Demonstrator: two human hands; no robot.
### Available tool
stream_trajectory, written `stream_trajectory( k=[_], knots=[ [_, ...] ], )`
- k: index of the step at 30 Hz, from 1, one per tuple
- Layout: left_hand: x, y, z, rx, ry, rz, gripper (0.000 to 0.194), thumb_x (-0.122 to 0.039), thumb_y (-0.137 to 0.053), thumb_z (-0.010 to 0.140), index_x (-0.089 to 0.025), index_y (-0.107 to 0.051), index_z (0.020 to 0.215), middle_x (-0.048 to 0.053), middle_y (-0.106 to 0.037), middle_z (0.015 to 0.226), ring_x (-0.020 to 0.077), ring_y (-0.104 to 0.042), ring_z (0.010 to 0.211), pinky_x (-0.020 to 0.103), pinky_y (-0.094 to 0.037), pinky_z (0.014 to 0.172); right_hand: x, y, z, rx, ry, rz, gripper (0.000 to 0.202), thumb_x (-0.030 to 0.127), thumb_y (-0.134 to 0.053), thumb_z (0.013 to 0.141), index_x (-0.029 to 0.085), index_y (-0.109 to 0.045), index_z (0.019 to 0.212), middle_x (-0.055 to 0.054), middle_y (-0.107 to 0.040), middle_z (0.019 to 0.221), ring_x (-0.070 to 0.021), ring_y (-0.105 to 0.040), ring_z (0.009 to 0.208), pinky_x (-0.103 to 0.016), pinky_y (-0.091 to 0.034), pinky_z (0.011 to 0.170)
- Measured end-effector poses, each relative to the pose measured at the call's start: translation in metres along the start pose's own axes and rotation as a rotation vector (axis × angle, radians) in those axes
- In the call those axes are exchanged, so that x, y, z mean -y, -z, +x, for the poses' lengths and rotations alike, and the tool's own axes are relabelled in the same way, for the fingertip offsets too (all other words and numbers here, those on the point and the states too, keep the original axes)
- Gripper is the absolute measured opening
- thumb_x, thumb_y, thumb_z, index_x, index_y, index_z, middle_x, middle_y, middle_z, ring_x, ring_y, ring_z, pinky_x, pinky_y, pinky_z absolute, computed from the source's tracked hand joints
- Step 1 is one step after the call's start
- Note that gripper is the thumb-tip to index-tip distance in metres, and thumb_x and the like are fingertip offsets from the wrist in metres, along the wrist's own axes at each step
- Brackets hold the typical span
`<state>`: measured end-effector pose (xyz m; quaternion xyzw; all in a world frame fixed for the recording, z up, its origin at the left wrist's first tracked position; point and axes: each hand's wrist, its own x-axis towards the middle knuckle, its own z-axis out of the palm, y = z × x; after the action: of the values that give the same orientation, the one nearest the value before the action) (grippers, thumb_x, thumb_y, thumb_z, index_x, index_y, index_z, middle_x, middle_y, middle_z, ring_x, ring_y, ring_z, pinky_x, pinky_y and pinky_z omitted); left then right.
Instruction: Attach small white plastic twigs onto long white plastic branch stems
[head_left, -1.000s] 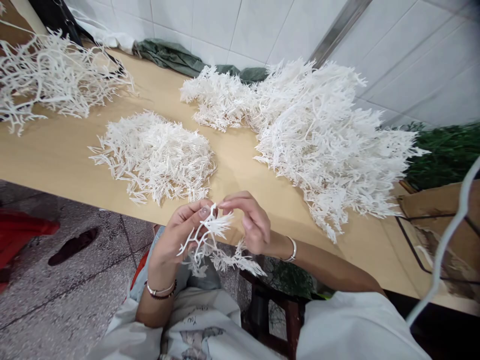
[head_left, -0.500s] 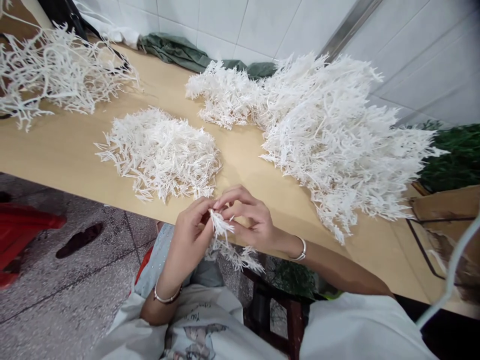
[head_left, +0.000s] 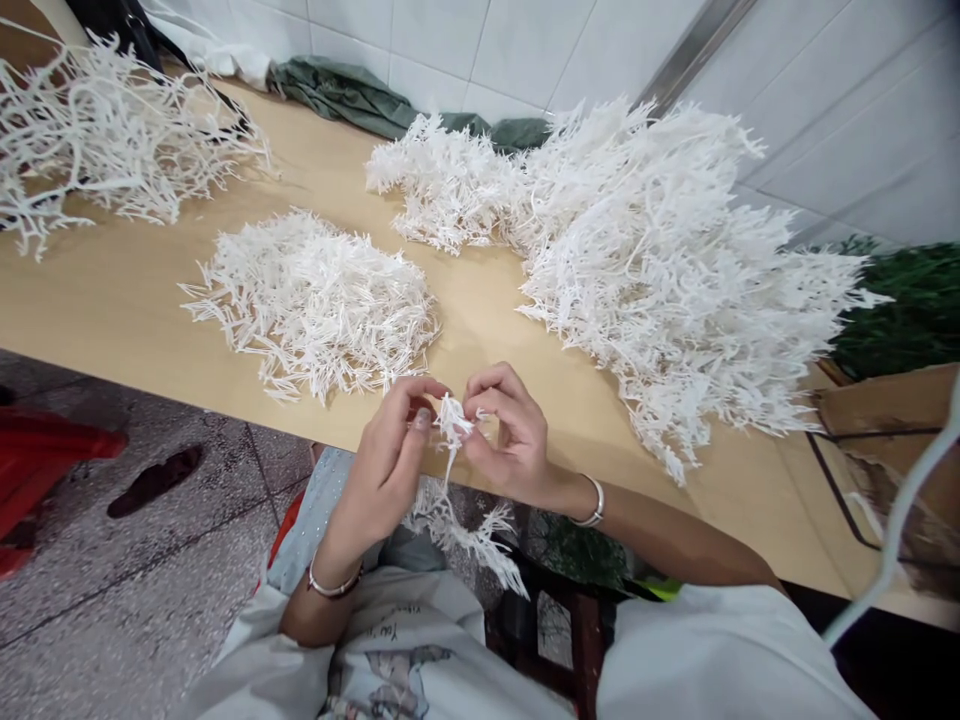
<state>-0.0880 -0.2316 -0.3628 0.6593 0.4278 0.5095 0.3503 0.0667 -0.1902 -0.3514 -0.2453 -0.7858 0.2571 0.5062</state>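
Between my hands is a white artificial foliage sprig (head_left: 453, 420), bunched at the top, with a thin stem and feathery branches hanging below the table edge. My left hand (head_left: 382, 465) has its fingers curled at the left side of the bunch, the index fingertip touching its top. On the right, my right hand (head_left: 511, 440) pinches the bunch between thumb and fingers. Just beyond my left hand lies a heap of short white sprigs (head_left: 322, 305). A larger pile of white foliage branches (head_left: 645, 270) spreads at the back right of the table (head_left: 487, 335).
Tangled, barer white stems (head_left: 127, 140) cover the table's far left. A dark green cloth (head_left: 337, 95) lies along the tiled wall. At the right stand a cardboard box (head_left: 892, 410) and green foliage (head_left: 900, 310). A red stool (head_left: 52, 450) is on the floor at left.
My hands have moved slightly apart, and the bunched top of the sprig now shows between them. Its hanging branches have swung lower.
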Motion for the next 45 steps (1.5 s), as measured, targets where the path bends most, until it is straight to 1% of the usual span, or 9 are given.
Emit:
stream_trajectory(
  k=[6, 12, 18, 22, 33, 36, 38, 40, 45],
  knots=[
    [0.005, 0.012, 0.005, 0.151, -0.260, 0.385, 0.039, -0.026, -0.059, 0.084, -0.014, -0.044, 0.117, 0.012, -0.052, 0.116, 0.0228, -0.048, 0.111, 0.034, -0.041, 0.094, -0.002, -0.001, 0.000, 0.043, -0.267, 0.199, 0.021, 0.015, -0.056, 0.085, 0.018, -0.050, 0.066, 0.004, -0.046, 0.059, -0.0079, -0.042, 0.055, -0.021, -0.036, 0.052],
    [0.006, 0.004, 0.010, -0.029, -0.294, 0.441, 0.015, -0.023, -0.060, 0.083, -0.016, -0.050, 0.092, 0.003, -0.054, 0.082, 0.0159, -0.051, 0.078, 0.028, -0.044, 0.067, 0.001, -0.001, 0.000, 0.033, -0.375, 0.243, 0.025, 0.020, -0.059, 0.084, 0.017, -0.049, 0.062, 0.005, -0.045, 0.057, -0.0069, -0.042, 0.052, -0.021, -0.034, 0.050],
    [0.011, 0.011, 0.011, -0.073, -0.306, 0.331, 0.009, -0.019, -0.064, 0.083, -0.018, -0.057, 0.087, 0.000, -0.058, 0.077, 0.0115, -0.054, 0.071, 0.023, -0.043, 0.064, -0.001, -0.002, 0.000, 0.010, -0.596, 0.416, 0.026, 0.029, -0.061, 0.085, 0.017, -0.050, 0.064, 0.005, -0.052, 0.057, -0.0066, -0.052, 0.048, -0.019, -0.042, 0.048],
    [0.013, 0.015, 0.012, 0.001, -0.274, 0.329, 0.002, -0.019, -0.057, 0.087, -0.017, -0.057, 0.086, 0.001, -0.059, 0.074, 0.0123, -0.055, 0.070, 0.024, -0.042, 0.064, -0.004, -0.005, -0.002, -0.011, -0.618, 0.470, 0.025, 0.031, -0.062, 0.085, 0.017, -0.052, 0.066, 0.005, -0.054, 0.056, -0.0057, -0.052, 0.046, -0.019, -0.043, 0.048],
    [0.013, 0.016, 0.012, 0.050, -0.206, 0.280, 0.015, -0.017, -0.043, 0.094, -0.018, -0.054, 0.085, 0.002, -0.058, 0.074, 0.0125, -0.054, 0.071, 0.025, -0.040, 0.065, -0.007, -0.009, -0.005, 0.060, -0.653, 0.589, 0.027, 0.038, -0.066, 0.082, 0.017, -0.054, 0.072, 0.005, -0.054, 0.058, -0.0058, -0.051, 0.047, -0.018, -0.046, 0.046],
    [0.013, 0.019, 0.012, 0.124, -0.254, 0.300, 0.013, -0.027, -0.054, 0.090, -0.018, -0.050, 0.081, 0.000, -0.054, 0.072, 0.0124, -0.050, 0.068, 0.025, -0.038, 0.062, -0.004, -0.008, -0.002, 0.056, -0.663, 0.558, 0.029, 0.038, -0.066, 0.081, 0.017, -0.052, 0.068, 0.005, -0.052, 0.057, -0.0058, -0.051, 0.047, -0.018, -0.045, 0.045],
    [0.013, 0.020, 0.012, 0.161, -0.283, 0.318, 0.023, -0.035, -0.066, 0.080, -0.019, -0.049, 0.081, -0.001, -0.053, 0.072, 0.0130, -0.048, 0.067, 0.026, -0.038, 0.060, -0.002, -0.007, -0.001, 0.058, -0.669, 0.537, 0.029, 0.038, -0.068, 0.080, 0.017, -0.052, 0.067, 0.006, -0.052, 0.056, -0.0058, -0.051, 0.046, -0.018, -0.045, 0.045],
    [0.015, 0.019, 0.012, 0.143, -0.284, 0.340, 0.028, -0.038, -0.070, 0.076, -0.019, -0.050, 0.082, 0.000, -0.054, 0.073, 0.0134, -0.049, 0.068, 0.026, -0.038, 0.060, -0.002, -0.007, -0.001, 0.049, -0.670, 0.518, 0.029, 0.037, -0.068, 0.080, 0.017, -0.052, 0.066, 0.006, -0.052, 0.055, -0.0058, -0.051, 0.046, -0.018, -0.044, 0.045],
    [0.016, 0.016, 0.013, 0.077, -0.261, 0.362, 0.008, -0.025, -0.055, 0.089, -0.019, -0.053, 0.085, 0.001, -0.056, 0.074, 0.0128, -0.050, 0.069, 0.025, -0.038, 0.062, -0.006, -0.008, -0.004, 0.034, -0.644, 0.555, 0.028, 0.035, -0.064, 0.084, 0.018, -0.053, 0.065, 0.005, -0.056, 0.055, -0.0068, -0.054, 0.048, -0.019, -0.046, 0.047]
  ],
)
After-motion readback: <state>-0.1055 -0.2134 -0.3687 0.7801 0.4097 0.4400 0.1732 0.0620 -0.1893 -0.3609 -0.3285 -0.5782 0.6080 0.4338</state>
